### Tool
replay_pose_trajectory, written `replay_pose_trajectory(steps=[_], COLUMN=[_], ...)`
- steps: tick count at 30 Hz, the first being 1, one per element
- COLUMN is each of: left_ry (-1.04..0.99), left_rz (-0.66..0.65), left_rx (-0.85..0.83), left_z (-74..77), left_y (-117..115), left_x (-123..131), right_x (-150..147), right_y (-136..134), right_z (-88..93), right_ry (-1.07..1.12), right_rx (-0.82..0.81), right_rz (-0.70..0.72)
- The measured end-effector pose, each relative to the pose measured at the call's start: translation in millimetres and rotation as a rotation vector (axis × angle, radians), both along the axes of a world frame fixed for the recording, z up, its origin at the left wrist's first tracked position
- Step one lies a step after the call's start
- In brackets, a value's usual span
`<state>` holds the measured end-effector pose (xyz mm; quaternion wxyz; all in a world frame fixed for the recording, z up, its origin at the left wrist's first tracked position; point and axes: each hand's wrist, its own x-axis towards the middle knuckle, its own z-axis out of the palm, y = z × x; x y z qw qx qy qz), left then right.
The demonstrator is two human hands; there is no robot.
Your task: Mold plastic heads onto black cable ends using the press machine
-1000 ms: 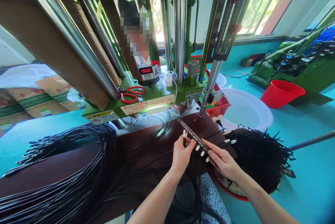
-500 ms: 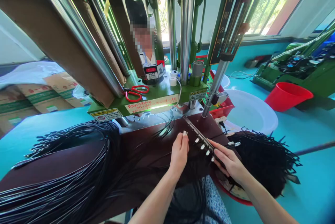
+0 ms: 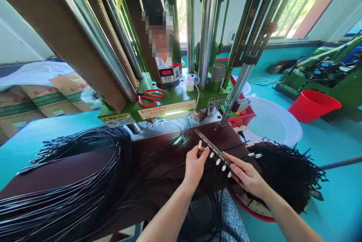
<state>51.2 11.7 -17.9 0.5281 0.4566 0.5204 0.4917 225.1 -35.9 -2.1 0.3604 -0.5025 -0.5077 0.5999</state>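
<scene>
Slim grey metal bar (image 3: 209, 145), small silver plugs (image 3: 218, 162) along it: gripped by right hand (image 3: 247, 174), fingers closed, extending beyond fingertips; best kept steady. Silver-tipped black cable (image 3: 200, 144): pinched between fingers of left hand (image 3: 194, 164); best aligned squarely.

Single head-worn view, looking forward and down, close above left hand (image 3: 195, 167) and right hand (image 3: 249, 178), facing green press (image 3: 174, 96)

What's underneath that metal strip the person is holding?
The brown tabletop shows around the metal strip, with small connectors sticking out along one edge. What lies directly beneath is hidden by the strip and right hand.
</scene>
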Motion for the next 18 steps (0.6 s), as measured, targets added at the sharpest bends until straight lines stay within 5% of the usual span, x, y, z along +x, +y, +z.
replay_pose_trajectory(steps=[18], left_ry=[-0.027], left_rz=[-0.206], left_rx=[-0.158], left_z=[11.9], left_y=[1.0], left_x=[-18.0], right_x=[6.0], right_y=[4.7], right_z=[6.2], right_ry=[-0.015], right_rx=[-0.090], right_rz=[0.060])
